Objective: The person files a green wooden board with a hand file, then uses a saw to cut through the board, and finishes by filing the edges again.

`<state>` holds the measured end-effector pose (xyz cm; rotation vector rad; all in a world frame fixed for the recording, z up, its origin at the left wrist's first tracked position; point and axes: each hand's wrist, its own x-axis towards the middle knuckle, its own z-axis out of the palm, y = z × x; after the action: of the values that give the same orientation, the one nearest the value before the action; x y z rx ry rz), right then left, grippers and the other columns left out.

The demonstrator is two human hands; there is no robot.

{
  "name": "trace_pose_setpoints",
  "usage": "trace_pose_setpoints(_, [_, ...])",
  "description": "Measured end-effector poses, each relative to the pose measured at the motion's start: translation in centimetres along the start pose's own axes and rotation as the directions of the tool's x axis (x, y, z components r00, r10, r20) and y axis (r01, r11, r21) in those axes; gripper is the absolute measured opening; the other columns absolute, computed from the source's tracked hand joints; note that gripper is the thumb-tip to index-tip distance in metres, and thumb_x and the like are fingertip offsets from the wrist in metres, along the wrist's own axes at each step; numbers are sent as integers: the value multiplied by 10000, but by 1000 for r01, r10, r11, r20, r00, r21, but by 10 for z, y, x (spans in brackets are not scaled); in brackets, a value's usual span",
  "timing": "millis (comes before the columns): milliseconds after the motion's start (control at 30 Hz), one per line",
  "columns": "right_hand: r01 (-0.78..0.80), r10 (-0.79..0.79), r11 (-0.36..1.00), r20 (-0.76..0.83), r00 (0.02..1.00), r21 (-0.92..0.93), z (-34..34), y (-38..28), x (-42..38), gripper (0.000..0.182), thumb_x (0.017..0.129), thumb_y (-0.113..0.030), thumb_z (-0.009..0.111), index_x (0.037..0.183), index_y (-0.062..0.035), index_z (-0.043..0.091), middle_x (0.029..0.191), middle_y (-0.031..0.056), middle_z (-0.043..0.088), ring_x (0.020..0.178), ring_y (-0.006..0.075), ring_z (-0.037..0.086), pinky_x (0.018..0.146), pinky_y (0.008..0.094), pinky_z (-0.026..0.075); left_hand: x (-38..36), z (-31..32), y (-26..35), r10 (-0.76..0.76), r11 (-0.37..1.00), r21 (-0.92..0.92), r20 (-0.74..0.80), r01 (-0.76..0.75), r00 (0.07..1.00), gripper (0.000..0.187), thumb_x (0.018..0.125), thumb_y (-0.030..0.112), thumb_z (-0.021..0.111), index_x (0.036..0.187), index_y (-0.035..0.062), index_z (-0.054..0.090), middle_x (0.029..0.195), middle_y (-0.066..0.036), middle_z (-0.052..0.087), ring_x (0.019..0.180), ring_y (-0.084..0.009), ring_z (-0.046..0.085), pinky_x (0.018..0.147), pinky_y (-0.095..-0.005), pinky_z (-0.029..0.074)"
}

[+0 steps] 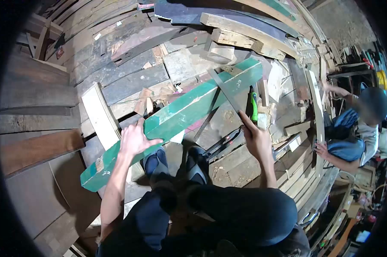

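A long green-painted wooden beam [189, 113] lies diagonally in front of me, its paint worn in places. My left hand [135, 139] grips its lower left part, thumb stretched over the wood and fingers at the far edge. Across the beam's upper right part lies a narrow flat metal strip [227, 95], tilted over its width. My right hand [257, 139] is closed on the strip's near end, forefinger pointing along it. Just right of the strip rests a tool with a bright green handle [254, 107]. Between my foot and right hand lies a dark long tool [222, 144].
Worn planks [133, 83] form the uneven surface around me. Stacked timber [249, 36] lies beyond the beam. A pale board [100, 115] stands near my left hand. At right, another person [352, 128] crouches, hands at a long upright board [317, 120]. My sandalled feet [197, 171] are below the beam.
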<state>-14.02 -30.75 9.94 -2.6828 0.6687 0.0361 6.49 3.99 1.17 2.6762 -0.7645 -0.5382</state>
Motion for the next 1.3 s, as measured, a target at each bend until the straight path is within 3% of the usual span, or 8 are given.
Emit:
trace_pose_setpoints(133, [-18,20,998,-34,999,67,-5,20,-33,546,1000,-191,647,1506,-378,560,794,213,699,745,427,717,663,533,554,-1,0,3,-24,1000,-4,68,24,997,1025,623,674,898,1269,-56,581,949,-260,741,858,-439,746,795,-527,585])
trace_pose_setpoints(233, [-48,49,999,18,999,-15,0,12,-7,551,989,-161,655,1499,-354,573,788,230,693,738,426,715,656,522,548,-10,11,3,21,999,51,-43,-19,999,1023,634,667,897,1274,-63,578,949,-259,742,840,-431,747,782,-521,588])
trace_pose_setpoints(467, [97,-92,994,-101,991,51,22,14,36,513,1019,-215,629,1508,-358,561,791,224,704,724,428,706,658,513,555,-12,8,5,4,999,35,-11,-3,1000,1019,642,670,894,1270,-71,584,898,-253,741,825,-431,748,783,-533,583])
trace_pose_setpoints(767, [-118,116,993,53,992,23,-8,20,-13,545,1011,-206,638,1513,-397,546,883,207,739,790,424,728,693,514,571,-17,6,16,-31,997,73,-2,31,1000,945,669,603,907,1263,-47,564,961,-246,735,845,-442,740,803,-538,572])
trace_pose_setpoints(833, [44,-41,998,-47,998,50,10,24,18,522,1014,-187,617,1502,-365,563,806,228,709,741,445,711,664,507,563,-20,13,15,-28,998,51,-15,28,1000,936,676,583,913,1272,-43,552,975,-251,727,831,-439,738,773,-537,567])
trace_pose_setpoints(1000, [102,-97,994,-133,986,32,15,14,42,508,1014,-190,615,1498,-340,570,769,234,694,705,447,699,625,517,550,-16,15,7,8,998,61,-47,-6,999,1013,656,615,910,1319,-66,559,952,-254,733,830,-425,746,766,-518,581])
trace_pose_setpoints(1100, [-120,121,993,71,990,-11,-19,15,1,529,1015,-202,612,1509,-382,550,808,221,714,751,432,722,682,535,561,-11,3,10,-35,997,68,2,35,999,1011,655,643,898,1296,-70,579,905,-254,738,826,-426,746,780,-517,586])
trace_pose_setpoints(1300, [-87,89,995,52,995,-47,-29,22,-7,535,1014,-201,610,1519,-364,544,817,196,732,753,417,731,719,518,570,-18,13,14,-31,997,70,-22,32,999,1070,635,628,917,1296,-139,570,915,-285,739,827,-428,753,828,-489,595])
